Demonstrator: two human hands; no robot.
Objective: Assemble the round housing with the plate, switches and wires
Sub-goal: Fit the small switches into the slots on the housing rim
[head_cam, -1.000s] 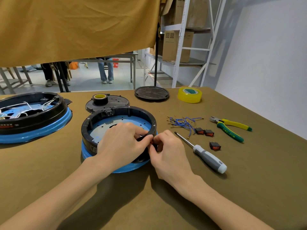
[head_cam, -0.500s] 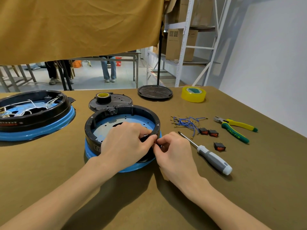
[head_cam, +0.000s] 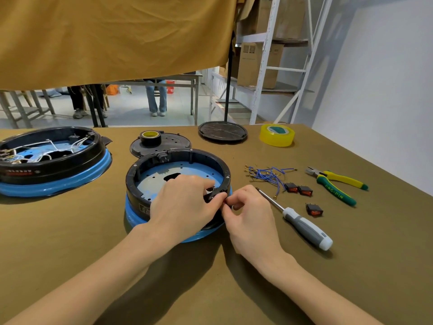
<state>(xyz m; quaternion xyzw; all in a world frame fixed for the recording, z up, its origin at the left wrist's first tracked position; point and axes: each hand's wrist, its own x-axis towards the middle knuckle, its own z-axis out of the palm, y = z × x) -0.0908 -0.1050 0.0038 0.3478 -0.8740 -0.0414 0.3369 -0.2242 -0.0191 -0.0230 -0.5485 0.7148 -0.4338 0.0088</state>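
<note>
A round black housing [head_cam: 150,165] with a blue base sits in the middle of the table, a pale blue plate [head_cam: 187,172] inside it. My left hand [head_cam: 185,205] lies over the near right rim, its fingers curled round the wall there. My right hand [head_cam: 248,214] is just outside the same spot and pinches a small part with a red glint against the rim. What the fingertips hold is mostly hidden. Three loose black switches [head_cam: 297,189] with orange rockers and a bundle of blue wires [head_cam: 267,173] lie to the right.
A grey-handled screwdriver [head_cam: 304,226] lies right of my right hand. Green-yellow pliers [head_cam: 337,184] are further right. A second wired housing [head_cam: 51,158] stands at the left. A black lid with a tape roll [head_cam: 151,138], a black disc [head_cam: 222,131] and yellow tape [head_cam: 277,134] are behind.
Both hands stay at the near right rim. My right-hand fingertips have shifted slightly against it. The view has drifted a little.
</note>
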